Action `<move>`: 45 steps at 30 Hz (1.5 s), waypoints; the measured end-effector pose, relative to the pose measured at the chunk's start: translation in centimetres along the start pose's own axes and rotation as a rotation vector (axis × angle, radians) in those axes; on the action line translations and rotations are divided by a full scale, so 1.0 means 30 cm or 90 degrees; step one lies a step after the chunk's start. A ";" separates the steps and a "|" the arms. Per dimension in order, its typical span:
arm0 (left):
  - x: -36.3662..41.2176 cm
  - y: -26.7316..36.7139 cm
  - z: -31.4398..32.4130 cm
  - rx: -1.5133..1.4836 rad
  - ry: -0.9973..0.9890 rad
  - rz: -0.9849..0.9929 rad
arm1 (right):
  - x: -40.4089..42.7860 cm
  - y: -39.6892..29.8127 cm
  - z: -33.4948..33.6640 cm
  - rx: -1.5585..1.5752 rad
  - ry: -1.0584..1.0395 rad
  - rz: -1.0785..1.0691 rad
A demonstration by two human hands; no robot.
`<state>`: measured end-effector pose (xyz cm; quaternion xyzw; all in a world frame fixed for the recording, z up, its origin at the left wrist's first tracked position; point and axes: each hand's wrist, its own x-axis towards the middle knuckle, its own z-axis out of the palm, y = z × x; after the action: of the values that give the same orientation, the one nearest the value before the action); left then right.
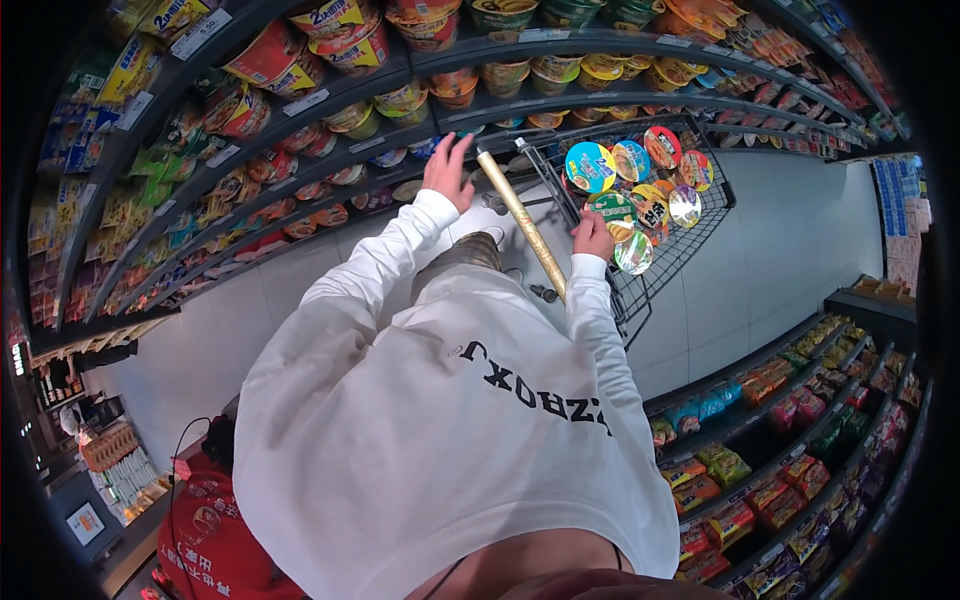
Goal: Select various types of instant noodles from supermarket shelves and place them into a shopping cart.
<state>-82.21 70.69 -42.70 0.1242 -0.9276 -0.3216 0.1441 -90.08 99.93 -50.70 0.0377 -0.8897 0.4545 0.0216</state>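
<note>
My left hand is raised beside the lower shelves, its fingers apart and nothing in it. My right hand has its fingers curled at the edge of a green-lidded instant noodle bowl and appears to hold it over the wire shopping cart. Several more noodle bowls lie in the cart, among them a blue-and-yellow-lidded one, a red-lidded one and a shiny-lidded one. The cart's gold handle bar runs between my hands and is touched by neither palm.
Shelves of noodle bowls and packets curve along the top and left. Another shelf of packaged food stands at the lower right. A person in a red top is close at the lower left. Tiled floor lies beyond the cart.
</note>
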 end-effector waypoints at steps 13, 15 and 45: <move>0.446 -0.754 0.097 -0.481 0.289 -0.589 | -0.020 0.014 -0.023 0.006 -0.041 0.005; 0.514 -0.897 0.060 -1.331 0.572 -0.523 | -0.006 -0.047 -0.024 0.069 -0.038 -0.031; 0.424 -0.445 0.070 -0.013 0.562 -0.442 | -0.033 0.056 -0.023 0.105 -0.049 -0.002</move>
<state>-92.91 57.58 -50.34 0.5437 -0.6807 -0.2763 0.4058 -89.23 101.50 -51.73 0.0582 -0.8492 0.5246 -0.0151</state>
